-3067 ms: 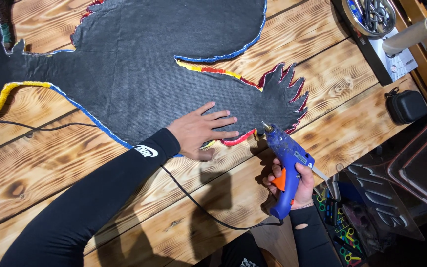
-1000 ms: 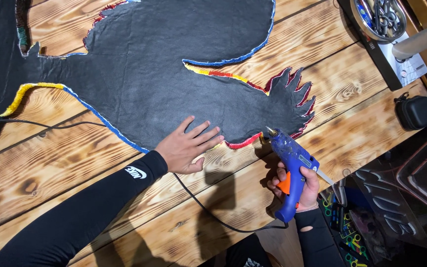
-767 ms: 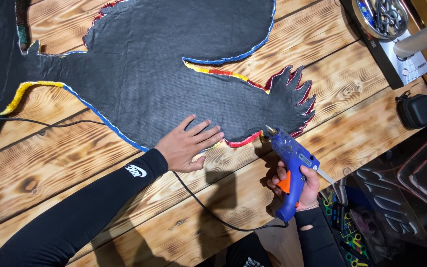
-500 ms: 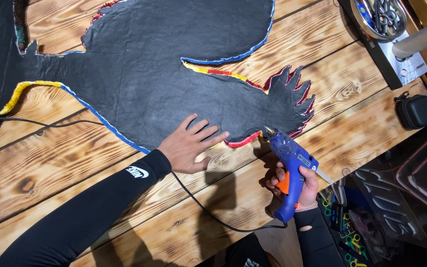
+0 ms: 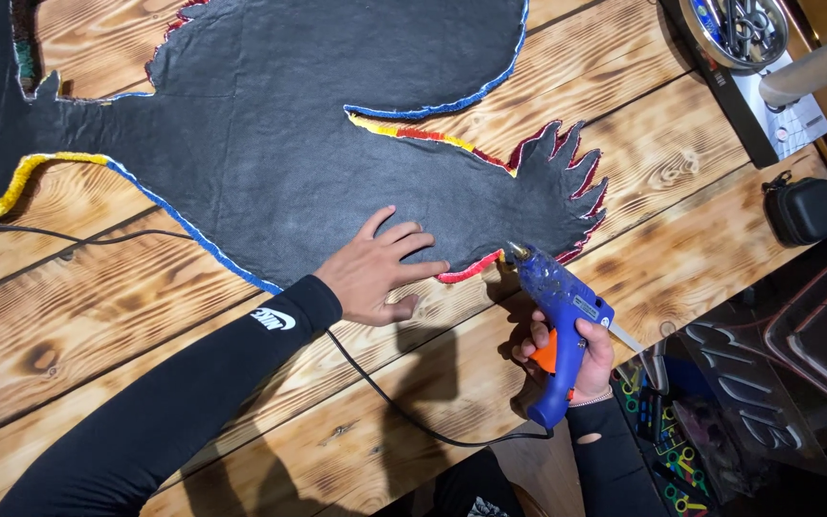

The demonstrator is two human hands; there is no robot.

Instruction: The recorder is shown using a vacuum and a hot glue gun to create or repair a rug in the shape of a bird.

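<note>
left hand (image 5: 375,273) lay open, flat on black cutout (image 5: 318,144) | right hand (image 5: 576,349) gripped glue gun (image 5: 559,321) (nozzle toward 11 o'clock, at cutout's edge) | table (image 5: 98,316)

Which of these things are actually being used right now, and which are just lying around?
In use: left hand flat on dark cutout; right hand gripping blue glue gun.
Lying about: black case, metal bowl, cardboard tube.

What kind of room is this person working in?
Probably a craft workshop. A right hand holds a blue hot-glue gun at a large black fabric cutout with colourful trim, spread on a scorched wooden plank table, near a round metal bowl of tools.
</note>
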